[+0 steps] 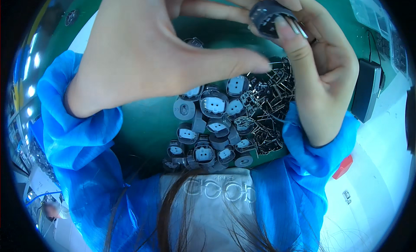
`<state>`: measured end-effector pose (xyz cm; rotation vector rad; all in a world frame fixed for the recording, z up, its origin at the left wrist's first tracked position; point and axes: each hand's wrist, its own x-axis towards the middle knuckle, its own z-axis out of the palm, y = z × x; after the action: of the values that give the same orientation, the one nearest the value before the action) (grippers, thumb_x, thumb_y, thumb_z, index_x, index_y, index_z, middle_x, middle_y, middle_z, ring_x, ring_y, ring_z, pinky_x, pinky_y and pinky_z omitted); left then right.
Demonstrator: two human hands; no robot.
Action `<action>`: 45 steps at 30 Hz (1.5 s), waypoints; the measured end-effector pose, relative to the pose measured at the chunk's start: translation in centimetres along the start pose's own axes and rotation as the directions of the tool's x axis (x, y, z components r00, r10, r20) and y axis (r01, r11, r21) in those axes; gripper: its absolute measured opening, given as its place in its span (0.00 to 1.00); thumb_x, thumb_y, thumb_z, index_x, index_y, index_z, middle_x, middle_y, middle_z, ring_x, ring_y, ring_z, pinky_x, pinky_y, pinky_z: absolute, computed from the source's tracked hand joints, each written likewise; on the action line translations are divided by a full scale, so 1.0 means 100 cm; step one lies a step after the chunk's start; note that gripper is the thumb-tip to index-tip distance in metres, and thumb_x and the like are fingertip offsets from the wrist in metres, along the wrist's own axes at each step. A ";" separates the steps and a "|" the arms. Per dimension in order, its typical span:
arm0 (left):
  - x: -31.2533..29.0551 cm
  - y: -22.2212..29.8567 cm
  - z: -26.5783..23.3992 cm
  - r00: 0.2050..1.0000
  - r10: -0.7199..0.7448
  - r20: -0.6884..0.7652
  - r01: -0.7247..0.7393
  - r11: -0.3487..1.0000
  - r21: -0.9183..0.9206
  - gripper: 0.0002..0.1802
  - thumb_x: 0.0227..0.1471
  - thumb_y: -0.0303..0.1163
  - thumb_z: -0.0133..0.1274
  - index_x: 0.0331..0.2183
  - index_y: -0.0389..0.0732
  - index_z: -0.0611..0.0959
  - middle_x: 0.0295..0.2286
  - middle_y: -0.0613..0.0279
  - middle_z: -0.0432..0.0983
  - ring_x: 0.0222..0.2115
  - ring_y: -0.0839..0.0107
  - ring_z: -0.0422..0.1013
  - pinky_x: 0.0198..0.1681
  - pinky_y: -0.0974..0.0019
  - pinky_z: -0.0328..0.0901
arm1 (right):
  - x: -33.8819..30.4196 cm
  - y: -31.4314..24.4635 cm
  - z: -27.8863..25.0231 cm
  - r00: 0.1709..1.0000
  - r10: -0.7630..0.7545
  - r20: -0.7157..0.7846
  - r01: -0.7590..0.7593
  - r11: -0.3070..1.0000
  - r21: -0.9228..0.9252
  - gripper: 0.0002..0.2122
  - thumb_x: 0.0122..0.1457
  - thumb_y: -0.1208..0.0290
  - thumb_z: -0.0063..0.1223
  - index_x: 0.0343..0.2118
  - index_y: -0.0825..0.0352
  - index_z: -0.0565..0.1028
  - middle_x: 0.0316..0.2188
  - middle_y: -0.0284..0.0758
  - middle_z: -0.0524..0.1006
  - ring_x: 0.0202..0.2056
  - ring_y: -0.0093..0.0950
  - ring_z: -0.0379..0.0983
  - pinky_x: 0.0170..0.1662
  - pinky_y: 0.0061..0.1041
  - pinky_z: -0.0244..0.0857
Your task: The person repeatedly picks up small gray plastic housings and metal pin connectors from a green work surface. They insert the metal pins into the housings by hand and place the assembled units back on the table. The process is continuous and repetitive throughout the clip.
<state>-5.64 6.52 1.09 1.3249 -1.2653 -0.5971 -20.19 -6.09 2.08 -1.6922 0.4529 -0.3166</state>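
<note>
A dark grey round plastic housing (265,18) is gripped between the thumb and fingers of my right hand (323,63), up at the top of the head view. Thin metal pins (299,28) stick out of its open side, beside my thumb. My left hand (147,48) is raised to the left of it, thumb stretched out and apart from the fingers. Its fingers reach toward the housing; whether their tips touch it I cannot tell. Below both hands lies a pile of grey housings (214,103) with pale faces and small holes.
To the right of the housings is a heap of small dark circuit boards with metal pins (277,91). Everything lies on a green mat (141,137). A black box (367,91) with a cable stands at the right, a red object (343,167) nearer me, a clear plastic tray (368,9) far right.
</note>
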 end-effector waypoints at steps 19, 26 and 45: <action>0.002 -0.005 -0.020 0.991 -0.066 0.116 0.045 0.983 0.178 0.19 0.48 0.25 0.69 0.45 0.41 0.87 0.42 0.56 0.79 0.35 0.70 0.76 0.35 0.70 0.74 | 0.003 0.020 -0.037 0.963 0.122 0.240 -0.187 0.946 0.266 0.18 0.65 0.70 0.58 0.55 0.74 0.73 0.45 0.37 0.80 0.46 0.22 0.77 0.48 0.22 0.71; -0.003 -0.006 -0.015 0.990 -0.111 0.085 0.107 0.993 0.053 0.19 0.49 0.25 0.67 0.45 0.41 0.86 0.42 0.56 0.78 0.37 0.68 0.75 0.39 0.68 0.72 | 0.003 0.023 -0.027 0.942 0.064 0.330 -0.173 0.934 0.313 0.20 0.64 0.69 0.58 0.55 0.75 0.72 0.49 0.39 0.79 0.48 0.24 0.76 0.52 0.24 0.68; -0.006 -0.003 -0.014 0.983 -0.177 0.047 0.174 0.982 0.066 0.19 0.51 0.23 0.63 0.47 0.39 0.82 0.43 0.56 0.77 0.44 0.65 0.74 0.51 0.62 0.69 | 0.002 0.018 -0.016 0.944 -0.002 0.329 -0.108 0.943 0.314 0.22 0.62 0.73 0.61 0.57 0.74 0.71 0.46 0.36 0.79 0.46 0.23 0.74 0.53 0.24 0.65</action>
<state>-4.50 7.49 0.95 1.4916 -1.2253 -0.7258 -20.91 -7.80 0.57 -1.3676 0.1861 -0.0620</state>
